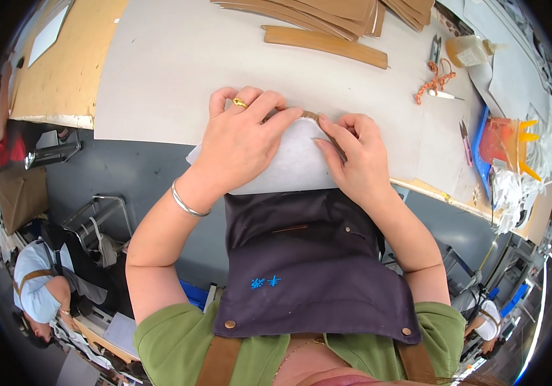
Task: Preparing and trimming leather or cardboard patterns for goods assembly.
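Note:
A white-faced sheet piece [289, 164] with a curved top lies at the front edge of the table, its lower part reaching over my dark apron [314, 276]. Along the curve a narrow brown strip [310, 116] shows, like a leather-coloured edge turned over the white. My left hand [244, 132] presses on the piece from the left, fingers bent and thumb at the brown edge. From the right, my right hand [359, 151] pinches the same edge between thumb and fingers. The fingertips hide much of the rim.
Brown flat pieces [314, 14] lie stacked at the back, with a wooden slat [325, 47] before them. To the right are snips [435, 48], orange cord [438, 80], a white-handled awl [442, 94], a glue bottle [469, 51], and a blue-and-red holder [497, 145]. People sit at both sides.

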Motion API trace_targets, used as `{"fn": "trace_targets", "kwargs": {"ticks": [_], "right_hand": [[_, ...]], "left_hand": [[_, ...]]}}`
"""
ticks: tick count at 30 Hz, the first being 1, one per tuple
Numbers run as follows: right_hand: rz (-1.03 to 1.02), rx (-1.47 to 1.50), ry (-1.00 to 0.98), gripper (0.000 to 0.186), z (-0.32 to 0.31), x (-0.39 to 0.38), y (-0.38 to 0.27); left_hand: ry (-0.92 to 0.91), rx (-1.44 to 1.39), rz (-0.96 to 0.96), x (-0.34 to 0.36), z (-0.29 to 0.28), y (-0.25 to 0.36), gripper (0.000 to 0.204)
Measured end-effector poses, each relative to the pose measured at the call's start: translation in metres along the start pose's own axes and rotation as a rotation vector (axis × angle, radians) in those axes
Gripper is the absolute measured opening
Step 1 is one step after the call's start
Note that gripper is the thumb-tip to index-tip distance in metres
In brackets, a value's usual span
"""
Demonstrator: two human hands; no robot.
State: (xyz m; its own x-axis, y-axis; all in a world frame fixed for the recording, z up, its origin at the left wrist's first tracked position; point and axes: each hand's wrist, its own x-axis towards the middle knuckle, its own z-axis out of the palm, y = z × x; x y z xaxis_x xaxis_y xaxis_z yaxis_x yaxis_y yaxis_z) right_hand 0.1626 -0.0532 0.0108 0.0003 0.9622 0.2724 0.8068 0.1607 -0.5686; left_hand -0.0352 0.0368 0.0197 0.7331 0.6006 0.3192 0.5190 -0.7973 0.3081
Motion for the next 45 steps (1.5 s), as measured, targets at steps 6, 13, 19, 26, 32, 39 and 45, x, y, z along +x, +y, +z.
{"fn": "trace_targets", "kwargs": {"ticks": [6,13,19,26,32,39,45], "right_hand": [[-0.075,-0.129,-0.043,0.034,-0.005,0.001,-0.003],[-0.019,-0.106,-0.090,0.051,-0.015,-0.007,0.000],[0.149,0.187,-0.076,0.068,-0.029,-0.027,0.007],[0.084,0.396,-0.281,0.032,-0.122,-0.026,0.011],[-0.355,-0.530,0.470,0.031,-0.191,0.113,0.024],[0.317,-0.530,0.257,0.034,-0.099,0.132,0.189],[0.608,-0.649,0.057,0.046,-0.111,0.125,0.202]], "left_hand": [[-0.031,0.220,0.108,-0.002,-0.006,0.000,0.041],[-0.104,0.052,0.101,0.007,-0.020,0.005,0.041],[-0.350,-0.393,-0.239,0.015,-0.050,0.010,0.024],[-0.094,-0.631,-0.035,0.019,-0.159,0.041,0.025],[0.642,-1.018,-0.420,-0.008,-0.124,-0.023,0.013],[0.538,-1.145,-1.122,-0.081,-0.021,0.000,0.014],[0.369,-1.244,-1.090,-0.104,0.000,0.011,0.017]]}}
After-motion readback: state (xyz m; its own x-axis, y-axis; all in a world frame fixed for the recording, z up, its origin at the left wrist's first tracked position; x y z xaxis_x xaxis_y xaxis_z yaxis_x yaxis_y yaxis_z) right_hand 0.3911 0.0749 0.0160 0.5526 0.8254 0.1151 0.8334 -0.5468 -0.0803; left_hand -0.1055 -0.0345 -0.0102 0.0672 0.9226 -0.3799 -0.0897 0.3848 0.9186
